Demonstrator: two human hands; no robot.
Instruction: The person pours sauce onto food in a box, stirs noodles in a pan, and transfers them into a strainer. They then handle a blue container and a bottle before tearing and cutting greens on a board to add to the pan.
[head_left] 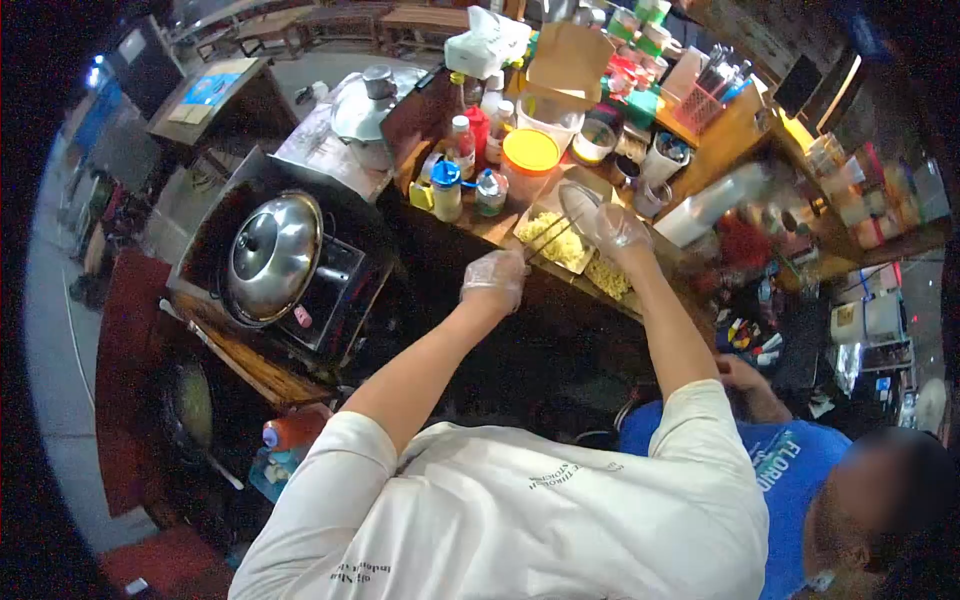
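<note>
My left hand (495,280), in a clear plastic glove, is closed around the handle of a metal strainer (578,203). The strainer's round head is tilted over a paper food box (522,238) holding yellow noodles (556,244). Right beside that head is my right hand (622,234), also in a clear glove. Its fingers are blurred and partly hidden, so I cannot see whether they grip anything. More noodles (608,277) lie at the counter edge below my right hand. A tub with a yellow lid (532,150) stands just behind the box.
Sauce bottles (446,190) crowd the counter's left side. To the left, a domed metal lid (275,258) covers a pan on a stove. A person in a blue shirt (680,430) is close on my right. Utensils stand in a pink basket (705,105).
</note>
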